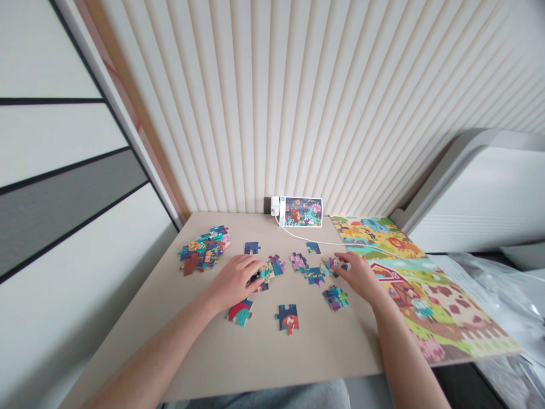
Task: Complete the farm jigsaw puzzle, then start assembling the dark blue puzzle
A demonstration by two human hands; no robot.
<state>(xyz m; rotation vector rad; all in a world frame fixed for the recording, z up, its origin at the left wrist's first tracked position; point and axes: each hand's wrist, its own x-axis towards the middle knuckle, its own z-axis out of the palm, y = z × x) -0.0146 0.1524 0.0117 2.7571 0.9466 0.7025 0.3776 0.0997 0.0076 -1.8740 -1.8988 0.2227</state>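
Note:
My left hand (239,277) curves over a small cluster of puzzle pieces (276,266) left of the table's middle. Its thumb and fingers close around a piece there, mostly hidden beneath them. On the other side, my right hand (356,274) pinches a puzzle piece at the right end of a joined group of pieces (315,276). A pink and purple piece (298,262) adjoins that group. Nearer to me lie a red and teal piece (240,313), a dark blue piece with a red figure (288,318) and a green and purple piece (336,297).
A heap of pieces (206,248) lies at the back left. Single blue pieces (252,248) sit farther back. A picture card (301,212) leans against the ribbed wall beside a white charger (275,205), whose cable runs right. Two finished puzzles (447,309) cover the table's right side.

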